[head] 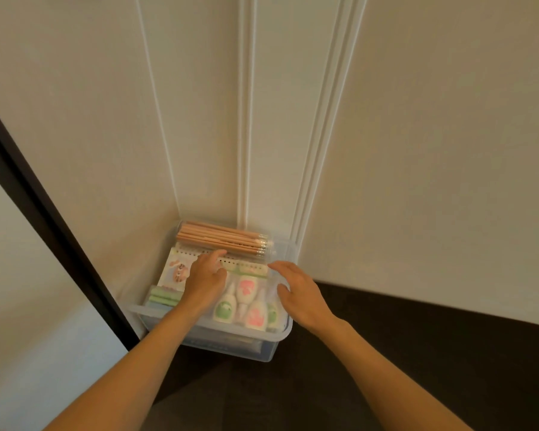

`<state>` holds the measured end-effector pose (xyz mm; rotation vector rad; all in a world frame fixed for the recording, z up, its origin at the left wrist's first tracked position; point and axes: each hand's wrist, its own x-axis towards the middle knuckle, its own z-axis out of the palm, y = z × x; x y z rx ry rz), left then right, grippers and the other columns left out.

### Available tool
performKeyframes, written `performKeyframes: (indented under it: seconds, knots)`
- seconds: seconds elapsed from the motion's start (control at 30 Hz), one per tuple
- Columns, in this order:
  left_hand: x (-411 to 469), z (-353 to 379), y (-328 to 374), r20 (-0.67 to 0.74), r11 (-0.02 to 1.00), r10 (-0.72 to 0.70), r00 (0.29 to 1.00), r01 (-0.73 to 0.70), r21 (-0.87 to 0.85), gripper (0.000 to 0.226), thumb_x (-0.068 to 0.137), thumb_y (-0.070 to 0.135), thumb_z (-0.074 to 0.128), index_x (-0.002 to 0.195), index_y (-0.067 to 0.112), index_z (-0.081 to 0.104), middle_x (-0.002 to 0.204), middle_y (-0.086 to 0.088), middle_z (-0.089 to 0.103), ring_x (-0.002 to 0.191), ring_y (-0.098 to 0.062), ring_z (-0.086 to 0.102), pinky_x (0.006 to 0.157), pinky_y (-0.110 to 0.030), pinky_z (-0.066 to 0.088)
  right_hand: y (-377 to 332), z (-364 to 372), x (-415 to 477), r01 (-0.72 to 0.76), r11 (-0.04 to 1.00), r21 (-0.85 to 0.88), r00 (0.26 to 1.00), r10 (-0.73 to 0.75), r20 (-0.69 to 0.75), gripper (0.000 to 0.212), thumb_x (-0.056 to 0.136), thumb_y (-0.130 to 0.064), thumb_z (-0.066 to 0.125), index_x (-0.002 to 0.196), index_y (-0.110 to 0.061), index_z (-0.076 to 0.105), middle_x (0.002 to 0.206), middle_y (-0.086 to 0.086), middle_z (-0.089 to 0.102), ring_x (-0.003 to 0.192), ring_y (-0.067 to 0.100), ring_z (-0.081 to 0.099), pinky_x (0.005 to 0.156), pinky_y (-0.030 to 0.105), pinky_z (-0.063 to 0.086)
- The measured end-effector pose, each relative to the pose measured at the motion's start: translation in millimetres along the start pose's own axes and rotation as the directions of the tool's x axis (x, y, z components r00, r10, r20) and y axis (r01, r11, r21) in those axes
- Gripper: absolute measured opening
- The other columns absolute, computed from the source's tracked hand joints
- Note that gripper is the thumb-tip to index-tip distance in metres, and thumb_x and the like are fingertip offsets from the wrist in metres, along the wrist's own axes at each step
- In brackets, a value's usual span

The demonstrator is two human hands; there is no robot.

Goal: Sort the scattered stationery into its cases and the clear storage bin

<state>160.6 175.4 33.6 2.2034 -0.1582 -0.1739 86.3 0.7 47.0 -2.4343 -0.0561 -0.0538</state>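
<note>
Hands hover, apparently empty, over filled bin.

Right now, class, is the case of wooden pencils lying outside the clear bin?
No, the pencil case lies inside the clear bin, along its far wall side.

Left hand covers part of notebook & top of bottles. Bottle labels too blurred to read. Stuff under top layer in bin only a dark smear thru the wall. Both forearms cut off at bottom edge.
</note>
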Motion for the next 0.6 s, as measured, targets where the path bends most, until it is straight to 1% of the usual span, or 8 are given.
performKeyframes:
  seconds: [0.1, 0.17, 0.23, 0.33, 0.43, 0.5, 0.53, 0.6]
  knots:
    - [-4, 2, 0, 0.091, 0.996, 0.061, 0.994, -0.067, 0.067, 0.033, 0.095, 0.008, 0.038, 0.122, 0.012, 0.055, 0.128, -0.004, 0.052, 0.115, -0.019, 0.048, 0.097, -0.031, 0.038, 1, 9, -5, 0.005, 0.996, -0.085, 0.992, 0.005, 0.126, 0.041, 0.1, -0.019, 0.034, 0.141, -0.016, 0.033, 0.142, 0.002, 0.039, 0.127, 0.017, 0.038, 0.102, 0.024, 0.029]
    - [-5, 1, 0, 0.141, 0.996, 0.024, 0.99, -0.036, 0.086, 0.028, 0.096, 0.011, 0.038, 0.11, 0.011, 0.062, 0.116, -0.005, 0.059, 0.101, -0.017, 0.052, 0.084, -0.028, 0.04, 2, 16, -7, 0.014, 0.979, -0.202, 0.98, 0.026, 0.195, 0.039, 0.1, -0.024, 0.033, 0.138, -0.015, 0.033, 0.137, 0.005, 0.041, 0.122, 0.019, 0.039, 0.103, 0.029, 0.027]
    - [-2, -1, 0, 0.148, 0.998, -0.032, 0.989, 0.025, 0.049, 0.028, 0.096, 0.011, 0.038, 0.105, 0.01, 0.064, 0.109, -0.003, 0.06, 0.094, -0.016, 0.051, 0.078, -0.027, 0.038, 1, 20, -5, -0.022, 0.965, -0.261, 0.975, 0.079, 0.21, 0.041, 0.099, -0.029, 0.031, 0.137, -0.013, 0.032, 0.136, 0.007, 0.041, 0.124, 0.023, 0.038, 0.108, 0.035, 0.023]
    - [3, -9, -5, 0.121, 0.989, -0.14, 0.983, 0.145, -0.033, 0.032, 0.094, 0.003, 0.037, 0.111, 0.009, 0.064, 0.115, -0.007, 0.059, 0.095, -0.018, 0.051, 0.079, -0.026, 0.039, -4, 23, -1, -0.098, 0.928, -0.359, 0.968, 0.172, 0.181, 0.043, 0.1, -0.032, 0.026, 0.138, -0.012, 0.029, 0.137, 0.01, 0.039, 0.128, 0.026, 0.033, 0.114, 0.043, 0.013]
    - [7, -14, -11, 0.161, 0.985, -0.165, 0.973, 0.17, -0.018, 0.038, 0.095, 0.003, 0.034, 0.126, 0.007, 0.056, 0.131, -0.01, 0.054, 0.098, -0.019, 0.053, 0.074, -0.024, 0.042, -12, 27, 1, -0.09, 0.875, -0.475, 0.96, 0.204, 0.194, 0.041, 0.101, -0.032, 0.022, 0.13, -0.009, 0.04, 0.134, 0.011, 0.042, 0.124, 0.028, 0.033, 0.112, 0.044, 0.018]
    - [8, -16, -12, 0.167, 0.975, -0.197, 0.966, 0.211, -0.072, 0.038, 0.097, 0.007, 0.033, 0.129, 0.01, 0.054, 0.135, -0.009, 0.051, 0.109, -0.022, 0.052, 0.086, -0.025, 0.044, -16, 24, 6, -0.23, 0.924, -0.304, 0.924, 0.306, 0.23, 0.043, 0.1, -0.034, 0.024, 0.132, -0.008, 0.038, 0.136, 0.013, 0.039, 0.125, 0.03, 0.036, 0.11, 0.043, 0.024]
    - [9, -15, -15, 0.155, 0.969, -0.211, 0.965, 0.227, -0.096, 0.037, 0.097, 0.01, 0.034, 0.127, 0.011, 0.055, 0.134, -0.01, 0.051, 0.113, -0.024, 0.051, 0.095, -0.03, 0.042, -15, 22, 9, -0.28, 0.945, -0.172, 0.908, 0.319, 0.272, 0.044, 0.099, -0.035, 0.027, 0.132, -0.008, 0.038, 0.138, 0.013, 0.038, 0.124, 0.031, 0.039, 0.108, 0.044, 0.029]
    - [6, -20, -14, 0.056, 0.956, -0.272, 0.961, 0.276, -0.097, 0.035, 0.098, 0.015, 0.034, 0.125, 0.008, 0.056, 0.132, -0.014, 0.052, 0.117, -0.027, 0.049, 0.1, -0.034, 0.038, -15, 11, 7, -0.31, 0.951, -0.003, 0.909, 0.298, 0.291, 0.037, 0.098, -0.031, 0.033, 0.127, -0.01, 0.041, 0.135, 0.01, 0.042, 0.115, 0.027, 0.048, 0.1, 0.04, 0.041]
